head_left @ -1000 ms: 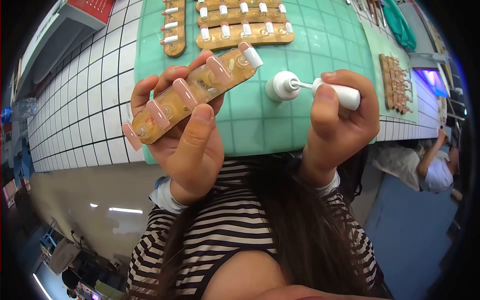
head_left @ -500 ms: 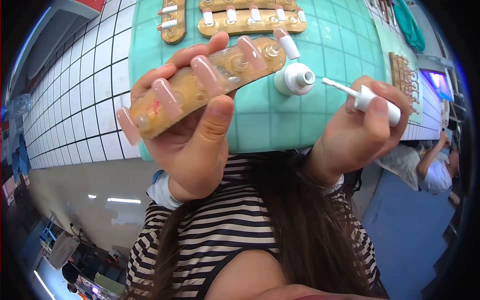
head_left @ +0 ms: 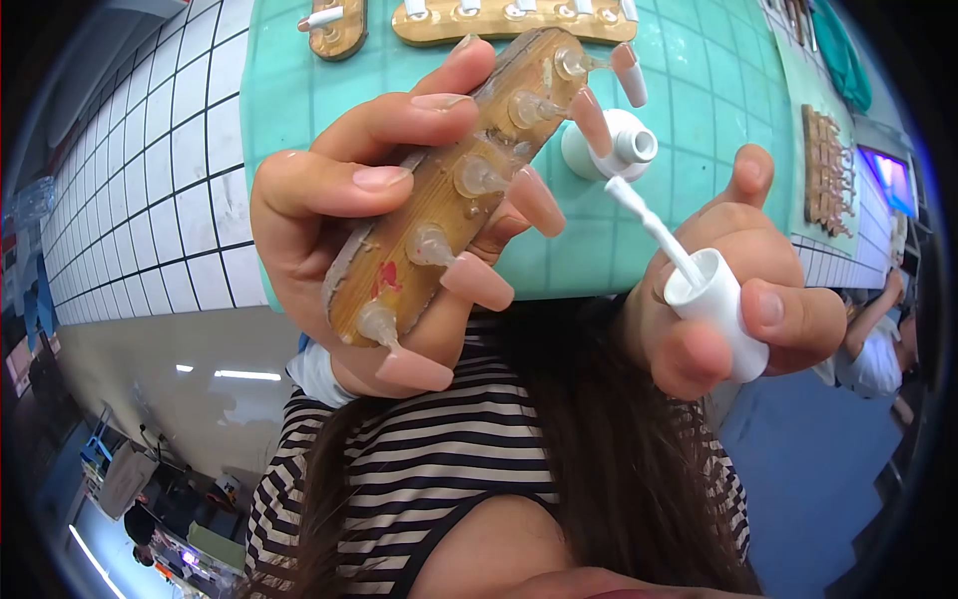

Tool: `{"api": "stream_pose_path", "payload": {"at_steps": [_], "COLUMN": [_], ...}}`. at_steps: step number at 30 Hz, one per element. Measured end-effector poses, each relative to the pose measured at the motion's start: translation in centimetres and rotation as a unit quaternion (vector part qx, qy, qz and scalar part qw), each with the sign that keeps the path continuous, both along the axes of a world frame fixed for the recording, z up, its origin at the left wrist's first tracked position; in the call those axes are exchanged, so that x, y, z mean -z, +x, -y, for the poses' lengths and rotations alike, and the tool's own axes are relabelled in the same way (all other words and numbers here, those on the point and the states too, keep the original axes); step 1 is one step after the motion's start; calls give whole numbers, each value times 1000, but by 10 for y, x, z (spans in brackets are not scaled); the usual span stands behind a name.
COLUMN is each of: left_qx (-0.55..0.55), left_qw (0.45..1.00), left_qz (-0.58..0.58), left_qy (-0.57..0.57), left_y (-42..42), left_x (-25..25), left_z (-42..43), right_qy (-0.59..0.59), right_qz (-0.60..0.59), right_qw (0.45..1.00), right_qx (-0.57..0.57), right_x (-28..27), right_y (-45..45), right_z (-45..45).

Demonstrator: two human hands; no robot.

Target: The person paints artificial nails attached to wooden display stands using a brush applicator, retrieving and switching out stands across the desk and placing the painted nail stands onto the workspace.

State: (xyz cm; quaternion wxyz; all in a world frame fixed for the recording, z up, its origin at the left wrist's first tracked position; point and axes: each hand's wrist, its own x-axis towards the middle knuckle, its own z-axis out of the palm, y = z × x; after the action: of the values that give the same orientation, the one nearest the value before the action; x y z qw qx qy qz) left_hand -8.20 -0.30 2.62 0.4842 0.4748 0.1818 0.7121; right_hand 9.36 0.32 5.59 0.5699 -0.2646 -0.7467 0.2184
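Note:
My left hand (head_left: 299, 215) is wrapped round a wooden nail display stand (head_left: 454, 165), tilted so its clear pegs point right. Several pink false nails (head_left: 481, 280) are stuck on the pegs; the false nail (head_left: 629, 75) at the far end has a white tip. Pinched in my right hand (head_left: 733, 235) is the white cap of a nail polish brush (head_left: 714, 304), its white-coated bristles pointing up and left. The open white polish bottle (head_left: 624, 145) stands just beyond the bristles, partly behind a pink nail. Brush and nails appear apart.
A green mat (head_left: 689, 110) covers part of the white tiled table (head_left: 205, 150). At the top lie wooden stands with white-tipped nails (head_left: 519, 28) and another short stand (head_left: 339, 35). A further rack of nails (head_left: 826, 175) lies right. Another person (head_left: 873, 349) is at far right.
My left hand has turned the stand steeper, so the nails now show from the side. My right hand has rotated the brush, its bristles now pointing more upward and lower beside the bottle.

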Motion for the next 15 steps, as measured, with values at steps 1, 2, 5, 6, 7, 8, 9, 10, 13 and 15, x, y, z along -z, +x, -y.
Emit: {"api": "stream_pose_path", "payload": {"at_steps": [1, 2, 5, 6, 7, 8, 9, 10, 13, 15], "left_qx": [0, -3, 14, 32, 34, 33, 32, 33, 29, -87], "left_qw": [1000, 1000, 1000, 999, 999, 999, 999, 999, 999, 991], "left_qz": [-1, -1, 4, 11, 11, 13, 16, 15, 19, -90], "left_qy": [-2, 4, 11, 15, 13, 7, 1, 0, 2, 49], "left_y": [0, 0, -3, -5, -4, -3, -2, -2, 0, 0], "left_x": [1, 2, 4, 5, 5, 4, 3, 2, 4, 10], "left_z": [0, 0, -2, -2, -1, 0, 1, 1, -1, -2], "right_qy": [6, 4, 23, 28, 35, 33, 11, -9, -69, -6], "right_qz": [26, 26, 66, 79, 93, 93, 91, 89, 84, -25], "right_qw": [1000, 1000, 997, 996, 994, 994, 995, 996, 994, 999], "right_qx": [5, 6, 27, 35, 42, 43, 34, 24, -7, 44], "right_x": [-1, -1, -2, -2, -2, -2, -3, -5, -7, 7], "right_y": [1, 2, 4, 5, 5, 6, 7, 7, 8, -11], "right_z": [0, 0, 0, 0, 0, 0, 1, 2, 3, -1]}}
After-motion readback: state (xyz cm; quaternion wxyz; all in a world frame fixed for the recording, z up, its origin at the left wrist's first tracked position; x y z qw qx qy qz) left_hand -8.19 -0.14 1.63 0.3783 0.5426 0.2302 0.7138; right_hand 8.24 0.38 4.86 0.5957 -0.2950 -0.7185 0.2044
